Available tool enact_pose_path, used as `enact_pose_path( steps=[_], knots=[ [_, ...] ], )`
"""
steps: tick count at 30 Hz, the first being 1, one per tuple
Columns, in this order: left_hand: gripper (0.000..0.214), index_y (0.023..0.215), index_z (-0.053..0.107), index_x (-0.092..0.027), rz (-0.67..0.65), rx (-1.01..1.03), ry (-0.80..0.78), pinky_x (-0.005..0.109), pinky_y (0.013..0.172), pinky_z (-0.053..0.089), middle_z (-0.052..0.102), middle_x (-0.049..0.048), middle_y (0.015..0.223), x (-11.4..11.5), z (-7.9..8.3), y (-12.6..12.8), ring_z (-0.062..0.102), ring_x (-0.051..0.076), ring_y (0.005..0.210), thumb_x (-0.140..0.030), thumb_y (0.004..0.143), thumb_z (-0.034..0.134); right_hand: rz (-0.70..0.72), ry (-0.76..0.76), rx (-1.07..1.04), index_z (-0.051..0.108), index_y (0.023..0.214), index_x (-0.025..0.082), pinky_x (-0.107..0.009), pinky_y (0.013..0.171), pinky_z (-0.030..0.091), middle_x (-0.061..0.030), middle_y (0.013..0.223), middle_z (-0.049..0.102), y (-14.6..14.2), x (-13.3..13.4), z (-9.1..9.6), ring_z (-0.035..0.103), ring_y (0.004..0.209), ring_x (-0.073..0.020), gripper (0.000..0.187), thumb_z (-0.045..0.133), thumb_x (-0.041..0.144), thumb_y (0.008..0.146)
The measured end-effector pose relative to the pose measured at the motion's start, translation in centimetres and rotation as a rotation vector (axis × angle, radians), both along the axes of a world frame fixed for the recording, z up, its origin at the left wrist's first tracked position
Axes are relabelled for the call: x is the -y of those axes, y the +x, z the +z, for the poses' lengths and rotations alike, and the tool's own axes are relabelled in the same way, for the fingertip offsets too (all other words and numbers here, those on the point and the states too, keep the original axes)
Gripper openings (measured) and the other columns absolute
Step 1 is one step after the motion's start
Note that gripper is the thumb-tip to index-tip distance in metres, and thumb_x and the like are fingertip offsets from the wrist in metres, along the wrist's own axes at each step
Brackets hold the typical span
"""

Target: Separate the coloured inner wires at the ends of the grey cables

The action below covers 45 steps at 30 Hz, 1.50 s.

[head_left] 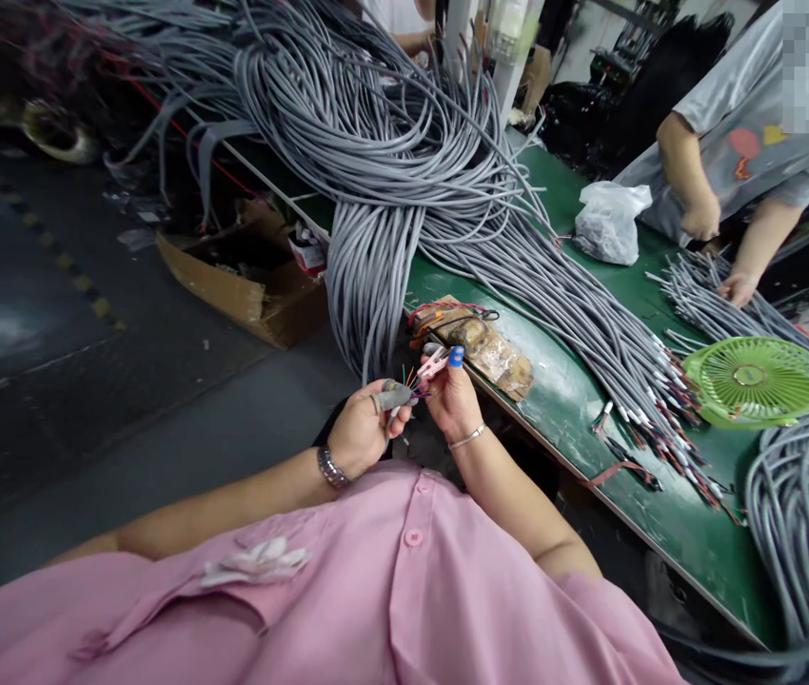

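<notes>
My left hand (362, 430), with a wrapped thumb and a watch at the wrist, is closed on the end of a grey cable. Thin coloured wires (414, 384) fan out from its fingertips. Close beside it, my right hand (453, 404) is pinched around a small pink clip-like tool (434, 363), beside the wires. A blue cover sits on the right thumb. Whether the tool touches the wires cannot be made out. Just beyond the hands, a taped brown block (486, 347) with an orange-and-black cord lies at the table edge.
Grey cables (376, 143) heap across the green table (715, 561), their stripped ends toward the right. A green fan (754, 381) and a plastic bag (611, 221) stand there. Across it, a co-worker's hands (737, 285) handle cables. A cardboard box (226, 290) sits at floor level left.
</notes>
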<state>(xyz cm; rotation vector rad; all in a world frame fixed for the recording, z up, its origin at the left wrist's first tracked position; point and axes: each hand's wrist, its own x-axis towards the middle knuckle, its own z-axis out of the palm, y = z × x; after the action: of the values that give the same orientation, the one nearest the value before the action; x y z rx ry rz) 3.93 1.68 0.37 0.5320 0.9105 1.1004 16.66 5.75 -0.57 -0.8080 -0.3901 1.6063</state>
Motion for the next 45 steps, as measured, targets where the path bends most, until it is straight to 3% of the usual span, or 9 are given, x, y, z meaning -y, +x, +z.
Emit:
enact_pose_path(
  steps=[6, 12, 15, 20, 23, 28, 35, 42, 45],
  knots=[
    [0.013, 0.071, 0.059, -0.016, 0.008, -0.017, 0.037, 0.017, 0.037, 0.032, 0.058, -0.0006, 0.054, 0.5, 0.5, -0.4, 0.048, 0.008, 0.043, -0.025, 0.069, 0.068, 0.087, -0.047, -0.041, 0.066, 0.089, 0.019, -0.021, 0.053, 0.045, -0.0032, 0.08, 0.068, 0.4, 0.7, 0.2, 0.058, 0.062, -0.011, 0.053, 0.045, 0.067, 0.085],
    [0.015, 0.07, 0.06, -0.016, 0.046, -0.019, 0.043, 0.017, 0.038, 0.032, 0.059, -0.0001, 0.054, 0.9, 1.1, -0.9, 0.048, 0.008, 0.044, -0.026, 0.067, 0.07, 0.107, 0.006, -0.019, 0.068, 0.094, 0.017, -0.018, 0.054, 0.047, -0.0017, 0.08, 0.067, 1.0, 1.3, 0.7, 0.057, 0.063, -0.009, 0.032, 0.061, 0.047, 0.084],
    [0.017, 0.07, 0.059, -0.016, 0.049, -0.016, 0.04, 0.017, 0.037, 0.031, 0.059, -0.0004, 0.053, 0.8, 1.4, -0.8, 0.047, 0.008, 0.042, -0.026, 0.067, 0.072, 0.101, 0.001, 0.013, 0.067, 0.094, 0.017, -0.018, 0.054, 0.047, -0.0009, 0.077, 0.066, 1.0, 1.4, 0.9, 0.054, 0.06, -0.0082, 0.032, 0.063, 0.047, 0.083],
    [0.017, 0.071, 0.059, -0.016, 0.045, -0.009, 0.07, 0.018, 0.037, 0.031, 0.059, -0.0005, 0.053, 0.4, 1.2, -0.5, 0.046, 0.008, 0.042, -0.027, 0.068, 0.071, -0.1, 0.041, 0.265, 0.062, 0.076, 0.017, -0.018, 0.047, 0.038, 0.0033, 0.063, 0.06, 0.9, 1.5, 0.4, 0.042, 0.048, -0.0053, 0.03, 0.069, 0.046, 0.077],
    [0.016, 0.071, 0.059, -0.016, 0.038, -0.017, 0.072, 0.018, 0.037, 0.031, 0.059, -0.0005, 0.053, 0.2, 1.0, -0.3, 0.046, 0.008, 0.042, -0.027, 0.068, 0.071, -0.186, 0.067, 0.422, 0.061, 0.072, 0.017, -0.019, 0.047, 0.036, 0.0021, 0.061, 0.06, 1.0, 1.4, -0.1, 0.042, 0.048, -0.0059, 0.037, 0.064, 0.053, 0.078],
    [0.016, 0.072, 0.059, -0.016, 0.034, -0.039, 0.043, 0.018, 0.038, 0.03, 0.059, -0.0004, 0.054, -0.1, 0.7, -0.1, 0.048, 0.008, 0.041, -0.026, 0.067, 0.07, 0.052, 0.04, 0.159, 0.066, 0.086, 0.017, -0.021, 0.055, 0.045, 0.0002, 0.069, 0.063, 1.1, 0.8, 0.0, 0.053, 0.058, -0.0091, 0.046, 0.06, 0.062, 0.078],
    [0.017, 0.073, 0.059, -0.016, 0.038, -0.048, 0.011, 0.018, 0.038, 0.03, 0.06, -0.0004, 0.055, -0.1, 0.1, -0.1, 0.049, 0.008, 0.042, -0.025, 0.065, 0.071, -0.034, 0.012, 0.039, 0.066, 0.082, 0.018, -0.021, 0.06, 0.046, 0.0004, 0.068, 0.062, 0.5, 0.3, 0.0, 0.056, 0.063, -0.0101, 0.035, 0.065, 0.053, 0.08],
    [0.016, 0.072, 0.059, -0.016, 0.044, -0.041, 0.046, 0.018, 0.038, 0.031, 0.059, -0.0005, 0.053, 0.4, 0.5, -0.5, 0.048, 0.008, 0.043, -0.027, 0.067, 0.07, 0.107, -0.054, -0.029, 0.065, 0.087, 0.019, -0.022, 0.058, 0.048, -0.0022, 0.077, 0.066, 0.9, 1.1, 0.4, 0.058, 0.064, -0.0112, 0.053, 0.045, 0.068, 0.084],
    [0.017, 0.072, 0.059, -0.016, 0.06, -0.035, 0.039, 0.018, 0.038, 0.03, 0.058, -0.0006, 0.053, 0.5, 0.8, -0.8, 0.047, 0.008, 0.042, -0.028, 0.067, 0.071, 0.174, -0.04, -0.021, 0.065, 0.089, 0.019, -0.023, 0.059, 0.05, -0.0031, 0.082, 0.068, 1.2, 1.2, 1.0, 0.058, 0.064, -0.011, 0.049, 0.049, 0.065, 0.084]
  ],
)
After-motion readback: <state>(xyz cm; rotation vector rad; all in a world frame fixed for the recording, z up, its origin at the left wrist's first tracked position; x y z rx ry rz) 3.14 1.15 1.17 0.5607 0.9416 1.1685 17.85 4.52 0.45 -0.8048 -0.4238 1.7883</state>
